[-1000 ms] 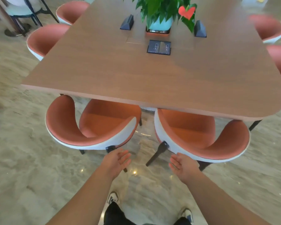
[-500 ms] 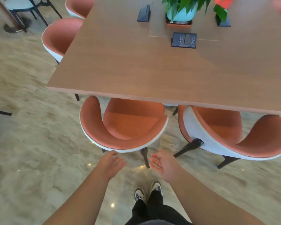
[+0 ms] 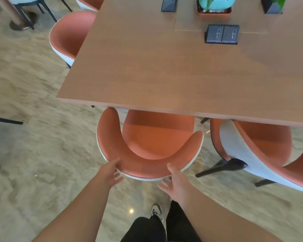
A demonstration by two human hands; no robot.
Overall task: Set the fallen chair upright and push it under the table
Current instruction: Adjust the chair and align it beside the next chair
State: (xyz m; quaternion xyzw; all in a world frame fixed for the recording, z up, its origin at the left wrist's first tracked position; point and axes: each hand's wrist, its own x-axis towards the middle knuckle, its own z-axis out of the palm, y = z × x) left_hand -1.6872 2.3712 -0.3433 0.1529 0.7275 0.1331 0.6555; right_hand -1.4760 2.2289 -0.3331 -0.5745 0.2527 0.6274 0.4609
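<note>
Both hands are at the curved back of the orange chair (image 3: 147, 145), which stands upright with the front of its seat already under the table (image 3: 147, 70) edge. Left hand (image 3: 108, 173) is spread, thumb on the backrest rim, fingers against the white outer shell. Right hand (image 3: 177, 184) is spread too, thumb at the rim. So the righting looks done, I'd say, and it's the push step. Next: even forward pressure from both palms so it slides straight, clear of the neighbouring chair (image 3: 262, 154).

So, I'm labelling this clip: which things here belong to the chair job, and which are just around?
Job:
near chair
table
left hand
right hand

Just around:
tilted chair
side chair
socket box
plant pot
</note>
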